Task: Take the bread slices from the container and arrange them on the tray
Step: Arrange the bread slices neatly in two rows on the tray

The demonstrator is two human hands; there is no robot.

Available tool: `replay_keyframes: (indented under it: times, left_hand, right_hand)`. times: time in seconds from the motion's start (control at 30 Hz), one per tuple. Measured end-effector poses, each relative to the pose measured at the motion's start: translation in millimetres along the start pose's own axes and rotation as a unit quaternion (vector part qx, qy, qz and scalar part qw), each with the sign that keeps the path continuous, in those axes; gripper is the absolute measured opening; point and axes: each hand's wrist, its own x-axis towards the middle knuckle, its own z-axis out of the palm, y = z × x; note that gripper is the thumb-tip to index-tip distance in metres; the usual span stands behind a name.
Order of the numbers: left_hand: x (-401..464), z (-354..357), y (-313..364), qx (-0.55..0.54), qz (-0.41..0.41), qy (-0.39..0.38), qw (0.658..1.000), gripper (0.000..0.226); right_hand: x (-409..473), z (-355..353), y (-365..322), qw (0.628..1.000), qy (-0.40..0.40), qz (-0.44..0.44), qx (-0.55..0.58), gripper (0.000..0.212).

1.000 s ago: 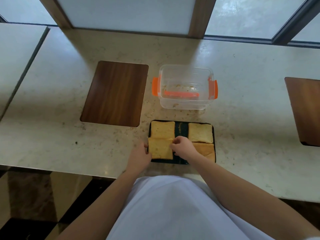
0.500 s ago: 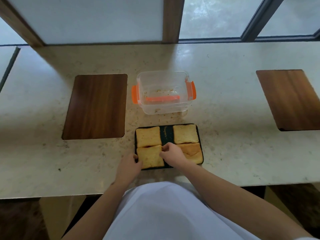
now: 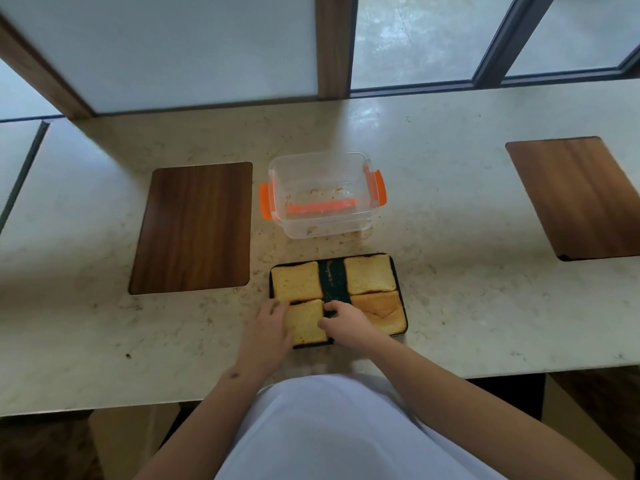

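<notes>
I see a pale stone counter [image 3: 450, 306] under windows [image 3: 415, 39], with a wooden board [image 3: 194, 228] centre-left. My left hand [image 3: 268, 332] and right hand [image 3: 346, 320] pinch the lower-left bread slice [image 3: 306, 323] on the black tray [image 3: 331, 277]; the clear container [image 3: 323, 195] sits just above.

Soft, dim daylight enters through the windows [image 3: 415, 39] along the counter's [image 3: 450, 306] far edge, leaving pale glare on the stone near them. Shadows are faint. Wide-angle distortion bends the counter's edges, and the whole view is slightly soft.

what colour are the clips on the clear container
Orange clips on the container, clearest in the head view.
</notes>
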Motion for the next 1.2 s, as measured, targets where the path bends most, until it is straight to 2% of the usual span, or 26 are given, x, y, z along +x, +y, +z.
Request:
replay_keyframes:
  times: [0.17, 0.5, 0.73, 0.97, 1.1, 1.2]
  left_hand:
    - [-5.6, 6.9, 5.5, 0.041, 0.059, -0.029, 0.997, 0.052]
    - [-9.4, 10.9, 13.1, 0.074, 0.037, -0.049, 0.995, 0.052]
    - [-8.4, 14.3, 14.1, 0.079, 0.031, -0.058, 0.995, 0.052]
    - [-7.7, 16.8, 16.6, 0.024, 0.061, -0.009, 0.998, 0.056]
    - [-5.4, 20.3, 16.4, 0.063, 0.057, -0.066, 0.994, 0.059]
    - [-4.3, 22.1, 14.6, 0.095, 0.057, -0.093, 0.99, 0.056]
  right_hand:
    - [-5.9, 1.7, 0.6, 1.0, -0.02, 0.001, -0.019, 0.064]
    - [-7.0, -2.4, -8.4, 0.999, -0.01, -0.009, -0.043, 0.063]
    - [-9.3, 1.7, -7.4, 0.997, -0.019, -0.024, -0.069, 0.071]
    - [-9.0, 5.0, -4.8, 0.99, 0.032, -0.06, -0.121, 0.074]
    - [-6.3, 9.5, -5.9, 0.987, 0.0, -0.076, -0.139, 0.066]
    - [-6.3, 11.0, -4.7, 0.987, -0.013, -0.071, -0.142, 0.072]
